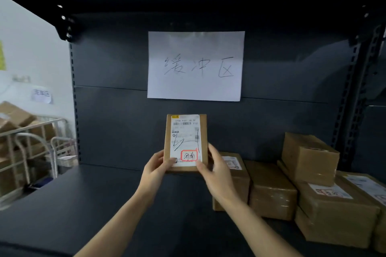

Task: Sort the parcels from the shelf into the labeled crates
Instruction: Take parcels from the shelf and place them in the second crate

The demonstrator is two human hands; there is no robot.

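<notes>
a small flat cardboard parcel is held upright above the dark shelf, label facing the camera. left hand is closed on its lower left edge, right hand on its lower right. a red-boxed handwritten mark is seen low on the shipping label. a handwritten paper sign is fixed to the back panel. brown boxes are stacked at right on the shelf.

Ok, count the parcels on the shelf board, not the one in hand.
5: one behind the right hand, one beside it, one at front right, one stacked on that, one at the edge. More may be hidden.
</notes>
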